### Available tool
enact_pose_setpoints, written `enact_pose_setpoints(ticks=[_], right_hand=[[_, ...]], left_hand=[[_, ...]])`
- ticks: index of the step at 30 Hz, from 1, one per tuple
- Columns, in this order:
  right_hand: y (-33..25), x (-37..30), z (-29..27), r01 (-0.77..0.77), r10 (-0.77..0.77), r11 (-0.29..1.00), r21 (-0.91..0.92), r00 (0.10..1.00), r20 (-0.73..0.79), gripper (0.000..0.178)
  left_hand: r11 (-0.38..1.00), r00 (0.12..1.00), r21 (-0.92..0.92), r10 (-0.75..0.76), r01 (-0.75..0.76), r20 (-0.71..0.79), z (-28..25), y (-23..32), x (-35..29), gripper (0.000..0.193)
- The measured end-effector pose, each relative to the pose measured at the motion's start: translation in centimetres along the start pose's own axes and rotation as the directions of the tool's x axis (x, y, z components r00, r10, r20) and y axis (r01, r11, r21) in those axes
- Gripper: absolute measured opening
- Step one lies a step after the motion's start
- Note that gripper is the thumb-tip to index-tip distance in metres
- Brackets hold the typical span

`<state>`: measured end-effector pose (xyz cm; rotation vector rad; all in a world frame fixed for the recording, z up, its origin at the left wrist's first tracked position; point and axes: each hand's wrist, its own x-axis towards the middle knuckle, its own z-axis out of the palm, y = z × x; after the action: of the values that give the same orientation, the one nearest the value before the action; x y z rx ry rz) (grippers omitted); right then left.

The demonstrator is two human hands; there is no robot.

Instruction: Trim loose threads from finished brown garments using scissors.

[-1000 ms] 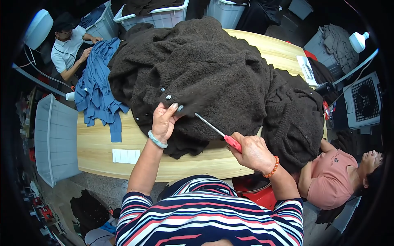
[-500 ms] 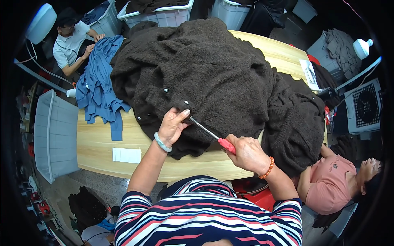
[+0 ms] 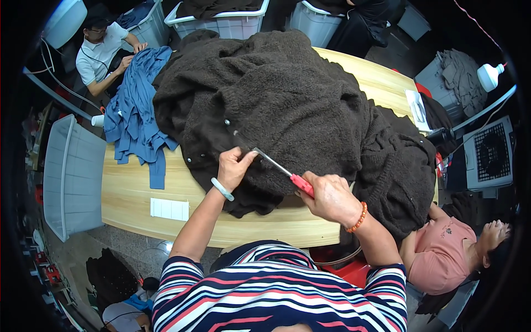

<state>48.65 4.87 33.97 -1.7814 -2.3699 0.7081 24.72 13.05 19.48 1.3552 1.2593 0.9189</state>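
Note:
A large heap of dark brown knit garments (image 3: 287, 105) covers the middle of the table. In my right hand (image 3: 333, 200), fingers wrapped, is a red-handled tool (image 3: 302, 185) with a thin metal shaft pointing up and to the left. Its tip meets the thumb of my left hand (image 3: 234, 167), which is closed in a pinch on the edge of the brown knit. The tip's exact shape is too small to make out. Just beyond my left fingers, a shiny button (image 3: 227, 122) and others dot the fabric.
A blue garment (image 3: 138, 110) hangs over the table's left end, handled by a person in white (image 3: 102, 58). White labels (image 3: 169, 209) lie near the front edge. A grey bin (image 3: 72, 177) stands left; a person in pink (image 3: 442, 257) is at the right.
My left thumb and fingers have drawn closer together at the tool's tip. The fabric with its button by my fingers has shifted leftward. The tool has moved slightly left and up.

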Motion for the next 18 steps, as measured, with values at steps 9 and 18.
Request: enact_pose_setpoints(ticks=[9,18], right_hand=[[0.4,1.8,-0.2,0.026,-0.025,0.998,-0.053,0.999,0.020,0.022],[1.1,3.2,-0.1,0.017,-0.018,0.998,-0.062,1.000,-0.004,0.023]], left_hand=[[0.356,0.632,0.703,0.755,-0.616,0.172,-0.4,-0.1,0.5,0.011],[0.416,0.656,0.638,0.730,-0.648,0.190,-0.1,0.2,0.3,0.014]])
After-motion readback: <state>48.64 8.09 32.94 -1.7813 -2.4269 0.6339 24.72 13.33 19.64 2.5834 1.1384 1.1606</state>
